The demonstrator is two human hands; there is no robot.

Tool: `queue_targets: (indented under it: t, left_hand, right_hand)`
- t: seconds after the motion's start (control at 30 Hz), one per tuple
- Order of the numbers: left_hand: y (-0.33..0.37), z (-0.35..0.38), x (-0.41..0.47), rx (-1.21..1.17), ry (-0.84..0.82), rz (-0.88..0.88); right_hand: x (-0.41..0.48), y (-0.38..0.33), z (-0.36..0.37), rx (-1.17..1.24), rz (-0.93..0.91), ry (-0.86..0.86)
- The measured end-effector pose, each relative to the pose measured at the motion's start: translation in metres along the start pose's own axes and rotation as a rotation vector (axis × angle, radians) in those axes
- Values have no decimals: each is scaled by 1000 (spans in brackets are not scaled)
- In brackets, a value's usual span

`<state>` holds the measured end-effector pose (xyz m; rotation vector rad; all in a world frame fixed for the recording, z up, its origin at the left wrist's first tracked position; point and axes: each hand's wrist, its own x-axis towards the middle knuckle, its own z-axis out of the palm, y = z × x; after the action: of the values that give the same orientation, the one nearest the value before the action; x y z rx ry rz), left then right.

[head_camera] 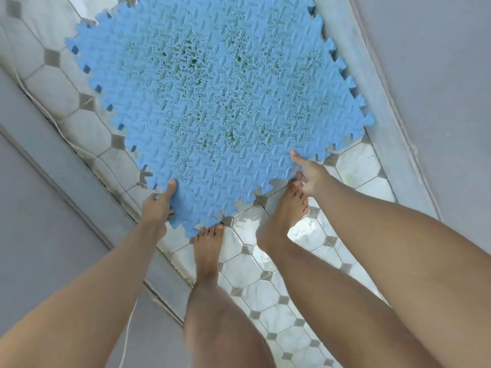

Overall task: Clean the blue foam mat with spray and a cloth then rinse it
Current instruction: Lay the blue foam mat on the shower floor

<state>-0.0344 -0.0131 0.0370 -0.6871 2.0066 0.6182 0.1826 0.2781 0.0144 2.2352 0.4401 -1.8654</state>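
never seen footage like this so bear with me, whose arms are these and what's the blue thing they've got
There is no machine here. One camera worn on a person's head looks down at their own arms. The left hand and right hand each pinch an edge of a blue foam puzzle mat near its closest corner, thumbs on top, holding that end above a white tiled floor. Greenish droplets speckle the mat's middle. The person's bare feet stand on the tiles below.
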Motion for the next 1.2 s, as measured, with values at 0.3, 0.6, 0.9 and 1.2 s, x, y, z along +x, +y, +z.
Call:
queue_targets:
  t: [0.3,0.6,0.9,1.2]
  left_hand:
    - [82,-114,-172,235,231,308]
    - [175,-158,-335,729,58,520]
    - [147,-10,-470,1402,-147,662]
    - [-57,140,-607,1948,-299,903]
  right_hand:
    - [-181,34,-17,363,-40,-132]
    - [-381,129,-96,831,96,-36]
    - [-469,291,-203,1452,187,151]
    - [-493,499,-270,1946,339,331]
